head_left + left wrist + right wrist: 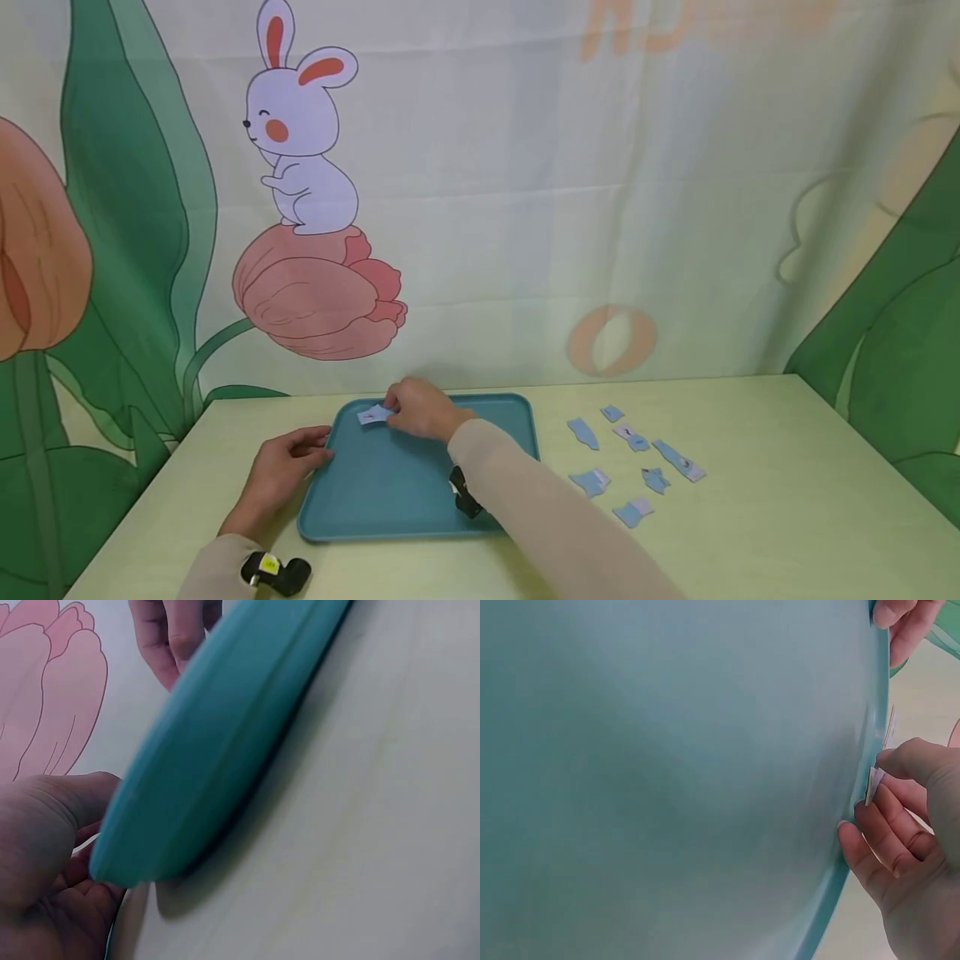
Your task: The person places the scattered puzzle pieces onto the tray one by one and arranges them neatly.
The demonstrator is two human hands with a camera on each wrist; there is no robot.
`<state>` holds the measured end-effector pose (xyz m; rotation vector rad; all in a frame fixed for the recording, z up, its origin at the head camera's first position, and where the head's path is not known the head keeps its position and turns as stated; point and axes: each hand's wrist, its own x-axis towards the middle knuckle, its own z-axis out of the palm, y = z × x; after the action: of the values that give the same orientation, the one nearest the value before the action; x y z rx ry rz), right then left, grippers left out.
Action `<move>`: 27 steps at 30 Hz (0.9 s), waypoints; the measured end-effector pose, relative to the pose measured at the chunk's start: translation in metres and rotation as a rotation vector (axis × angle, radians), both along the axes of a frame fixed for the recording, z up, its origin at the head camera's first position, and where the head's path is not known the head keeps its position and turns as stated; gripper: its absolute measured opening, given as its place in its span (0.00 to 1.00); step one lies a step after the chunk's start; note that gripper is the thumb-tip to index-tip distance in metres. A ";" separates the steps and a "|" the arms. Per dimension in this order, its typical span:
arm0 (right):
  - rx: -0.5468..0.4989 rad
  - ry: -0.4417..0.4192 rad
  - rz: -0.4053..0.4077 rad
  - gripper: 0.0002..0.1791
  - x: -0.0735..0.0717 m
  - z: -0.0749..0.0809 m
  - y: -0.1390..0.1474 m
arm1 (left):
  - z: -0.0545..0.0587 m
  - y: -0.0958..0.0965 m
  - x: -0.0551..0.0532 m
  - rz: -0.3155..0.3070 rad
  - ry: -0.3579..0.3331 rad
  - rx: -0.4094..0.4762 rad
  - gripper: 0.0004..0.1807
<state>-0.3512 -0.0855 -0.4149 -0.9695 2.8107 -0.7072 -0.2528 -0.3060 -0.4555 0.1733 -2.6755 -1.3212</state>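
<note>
My right hand (pixel 423 408) reaches over the far left part of a teal tray (pixel 390 492) and pinches a small light blue and white puzzle piece (pixel 372 414). The right wrist view shows the piece (pixel 874 786) edge-on between thumb and fingers of the right hand (pixel 922 825), near the tray's rim. My left hand (pixel 281 471) rests beside the tray's left edge, thumb and forefinger tips touching the rim. In the left wrist view, the tray's side (pixel 217 750) hides part of the left hand (pixel 45 840).
Several light blue puzzle pieces with white parts (pixel 678 460) lie scattered on the pale yellow table (pixel 780 500), right of the tray. A curtain (pixel 487 208) with a printed rabbit and flowers hangs behind the table's far edge.
</note>
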 end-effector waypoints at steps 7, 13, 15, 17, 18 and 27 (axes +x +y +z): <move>0.074 0.087 0.029 0.14 0.004 -0.003 -0.011 | -0.002 -0.003 -0.003 0.002 -0.012 -0.002 0.24; 0.141 0.135 0.024 0.10 0.009 -0.003 -0.019 | -0.003 -0.004 -0.003 -0.003 -0.016 0.007 0.24; 0.164 0.142 0.009 0.10 0.011 -0.003 -0.021 | -0.003 -0.004 -0.003 -0.005 -0.017 0.011 0.24; 0.186 0.147 -0.007 0.10 0.012 -0.003 -0.023 | -0.003 -0.004 -0.003 -0.005 -0.016 0.013 0.24; 0.194 0.151 -0.013 0.11 0.012 -0.004 -0.024 | -0.003 -0.004 -0.003 -0.005 -0.016 0.013 0.24; 0.200 0.185 -0.030 0.13 0.008 -0.013 -0.025 | -0.002 -0.002 -0.003 -0.002 -0.023 0.022 0.24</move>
<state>-0.3436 -0.1102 -0.4275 -1.0068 2.9864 -0.3443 -0.2558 -0.3084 -0.4574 0.1892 -2.6813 -1.3577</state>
